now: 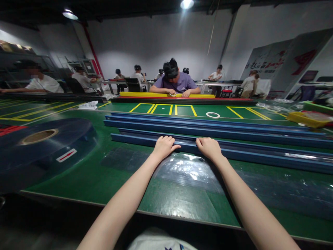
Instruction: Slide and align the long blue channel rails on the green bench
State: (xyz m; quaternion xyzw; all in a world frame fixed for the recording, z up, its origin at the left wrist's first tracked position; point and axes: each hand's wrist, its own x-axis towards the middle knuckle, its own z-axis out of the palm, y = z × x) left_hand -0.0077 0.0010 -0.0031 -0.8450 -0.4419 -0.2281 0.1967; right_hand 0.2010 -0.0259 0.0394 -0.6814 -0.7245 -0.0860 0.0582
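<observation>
A long blue channel-shaped profile lies across the green table in front of me. My left hand is closed over it, fingers curled into the channel and thumb pointing right along the near wall. A short way to the right, my right hand grips the same profile, fingers over its edge. Clear plastic film lies on the table just below my hands, shining under the lamps. Behind the gripped profile, further blue profiles lie roughly parallel to it.
A large roll of clear film occupies the left side. Farther back are a white ring, a dark profile and a yellow strip before a seated co-worker. A yellow tray stands at right.
</observation>
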